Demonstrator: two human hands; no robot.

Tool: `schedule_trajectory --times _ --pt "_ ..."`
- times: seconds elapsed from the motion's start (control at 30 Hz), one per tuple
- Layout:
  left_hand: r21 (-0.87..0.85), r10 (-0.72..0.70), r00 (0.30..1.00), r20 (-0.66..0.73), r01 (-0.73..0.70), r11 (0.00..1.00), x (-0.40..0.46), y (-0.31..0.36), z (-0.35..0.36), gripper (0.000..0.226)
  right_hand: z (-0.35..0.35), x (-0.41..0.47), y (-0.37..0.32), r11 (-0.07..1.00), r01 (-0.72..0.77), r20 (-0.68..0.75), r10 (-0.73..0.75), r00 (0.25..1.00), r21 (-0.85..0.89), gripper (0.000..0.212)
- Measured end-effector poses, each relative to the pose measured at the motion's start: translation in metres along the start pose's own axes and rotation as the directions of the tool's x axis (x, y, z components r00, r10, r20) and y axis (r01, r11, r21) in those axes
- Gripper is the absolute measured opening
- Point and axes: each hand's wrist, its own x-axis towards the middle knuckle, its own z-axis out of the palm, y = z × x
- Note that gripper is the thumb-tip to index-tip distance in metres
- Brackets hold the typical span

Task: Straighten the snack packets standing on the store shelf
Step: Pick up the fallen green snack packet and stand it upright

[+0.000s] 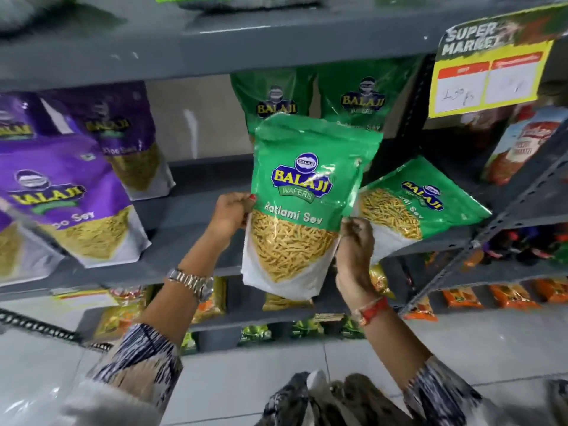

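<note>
A green Ratlami Sev packet is held upright in front of the grey shelf, clear of the shelf board. My left hand pinches its left edge and my right hand grips its right edge. Behind it two more green packets stand at the back of the shelf. Another green packet leans tilted to the right of the held one. Purple Aloo Sev packets stand and lean on the left part of the same shelf.
A yellow price sign hangs from the upper shelf edge at the right. A slanted perforated metal upright crosses the right side. Orange and yellow packets fill the lower shelves. Grey floor tiles lie below.
</note>
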Motion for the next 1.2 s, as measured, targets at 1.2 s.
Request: schedule_trajectory --times 1.2 --pt "-0.258 0.100 0.961 -0.258 -0.168 0.951 0.021 -0.006 -0.010 0.024 0.055 0.079 0.006 0.985 0.155 0.308 -0.172 0.936 0.080 0.011"
